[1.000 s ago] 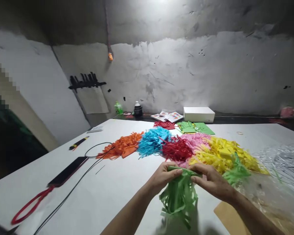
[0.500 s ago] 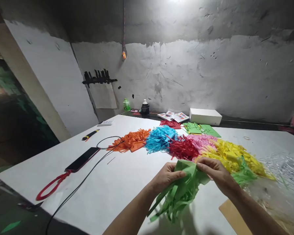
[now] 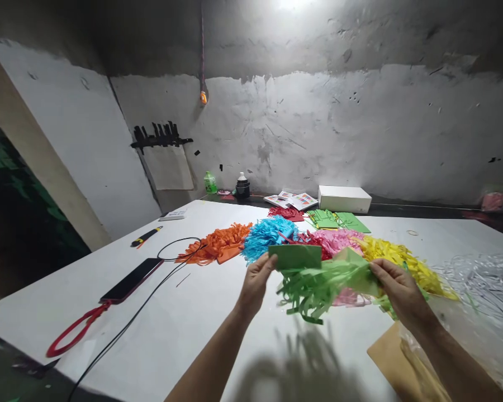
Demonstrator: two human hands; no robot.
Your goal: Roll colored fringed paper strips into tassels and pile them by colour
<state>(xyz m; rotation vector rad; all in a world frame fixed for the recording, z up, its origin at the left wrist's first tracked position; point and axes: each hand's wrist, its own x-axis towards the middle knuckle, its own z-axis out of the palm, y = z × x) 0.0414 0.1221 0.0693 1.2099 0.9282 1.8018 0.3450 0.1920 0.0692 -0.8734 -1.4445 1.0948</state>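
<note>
Green fringed tissue paper (image 3: 314, 285) is stretched between my two hands above the white table. My left hand (image 3: 257, 279) pinches the left end of its darker, flat top strip. At the other end, my right hand (image 3: 396, 282) grips the lighter, thin sheet between thumb and fingers. Loose green strips hang below and cast a shadow on the table. Behind the paper lie fringed bundles in orange (image 3: 220, 244), blue (image 3: 266, 237), red (image 3: 314, 240), pink (image 3: 339, 241) and yellow (image 3: 402, 262). The held paper partly hides the red and pink ones.
On the white table (image 3: 159, 329) at left are a phone (image 3: 132, 280) with a red strap, a black cable and a cutter (image 3: 146, 237). A white box (image 3: 344, 199) and green paper stacks (image 3: 339, 220) stand at the back. Clear plastic and brown card (image 3: 388, 352) lie at right.
My hands have moved apart and up, spreading the green paper wide between them. The view has shifted slightly to the right.
</note>
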